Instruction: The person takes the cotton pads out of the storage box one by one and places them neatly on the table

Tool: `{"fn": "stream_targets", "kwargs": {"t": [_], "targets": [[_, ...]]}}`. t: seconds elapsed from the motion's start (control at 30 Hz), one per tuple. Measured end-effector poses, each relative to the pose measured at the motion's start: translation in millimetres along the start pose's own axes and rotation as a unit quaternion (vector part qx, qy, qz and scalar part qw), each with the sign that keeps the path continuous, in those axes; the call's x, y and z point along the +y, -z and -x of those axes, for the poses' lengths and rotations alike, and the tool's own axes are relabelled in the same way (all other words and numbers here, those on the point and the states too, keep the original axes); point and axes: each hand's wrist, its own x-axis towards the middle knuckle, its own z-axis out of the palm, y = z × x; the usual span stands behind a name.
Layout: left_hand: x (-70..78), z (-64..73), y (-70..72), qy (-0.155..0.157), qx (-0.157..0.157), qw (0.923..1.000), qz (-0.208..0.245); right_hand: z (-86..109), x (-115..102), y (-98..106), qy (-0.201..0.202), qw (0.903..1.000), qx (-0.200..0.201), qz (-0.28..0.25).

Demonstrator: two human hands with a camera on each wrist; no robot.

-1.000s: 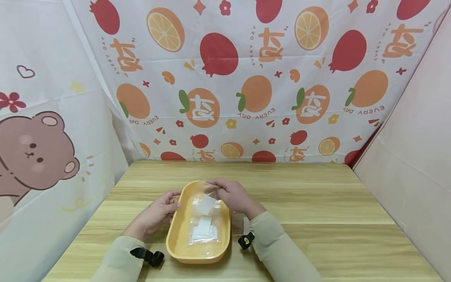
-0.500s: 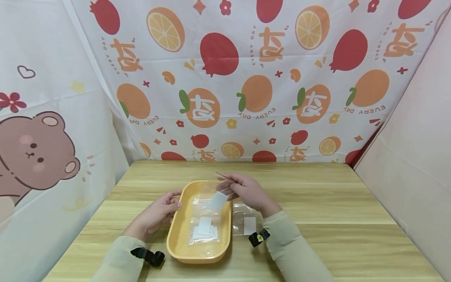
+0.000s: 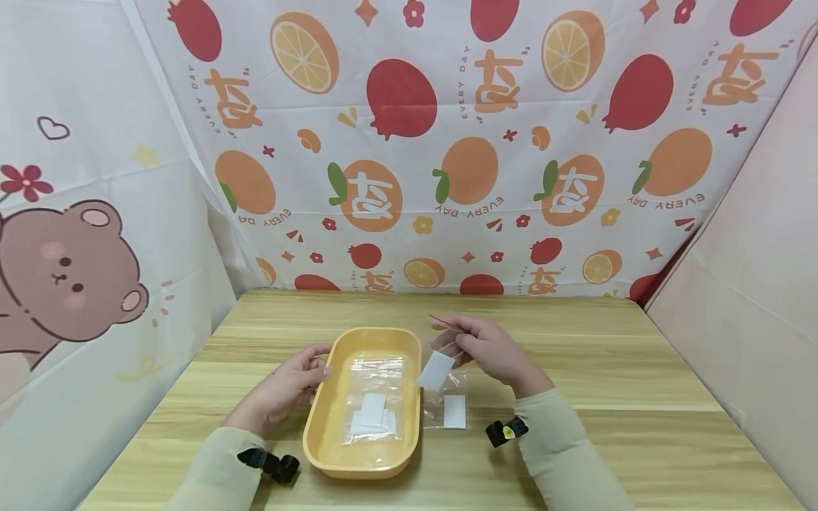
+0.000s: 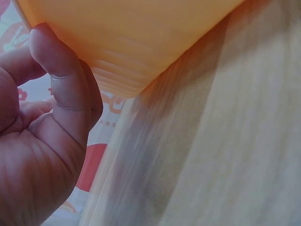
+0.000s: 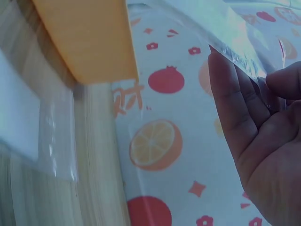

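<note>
A yellow oblong tray stands on the table, and my left hand grips its left rim between thumb and fingers. The left wrist view shows this hand close against the tray wall. To the right of the tray, my right hand pinches the top of a clear zip bag with a white card inside. This bag hangs in the air beside the tray's right rim. Inside the tray lie clear zip bags with several white cards, overlapping one another.
Another clear bag with a white card lies on the wooden table, close to the tray's right side, below the held bag. A fruit-printed cloth hangs behind the table. White cloths flank both sides.
My right hand has moved right, lifting the pinched bag from over the tray to beyond its right rim. The bag on the table is now more exposed. My left hand stays on the tray.
</note>
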Motion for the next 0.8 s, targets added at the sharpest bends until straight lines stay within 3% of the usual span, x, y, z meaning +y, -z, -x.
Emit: {"fn": "stream_targets", "kwargs": {"t": [0.43,0.8], "targets": [[-1.0,0.1,1.1,0.003,0.000,1.0000,0.000,18.0,19,27,-0.034,0.9987,0.002,0.038],[-2.1,-1.3,2.3,-0.002,-0.003,1.0000,-0.002,21.6,26,41,-0.063,0.9964,-0.009,0.057]]}}
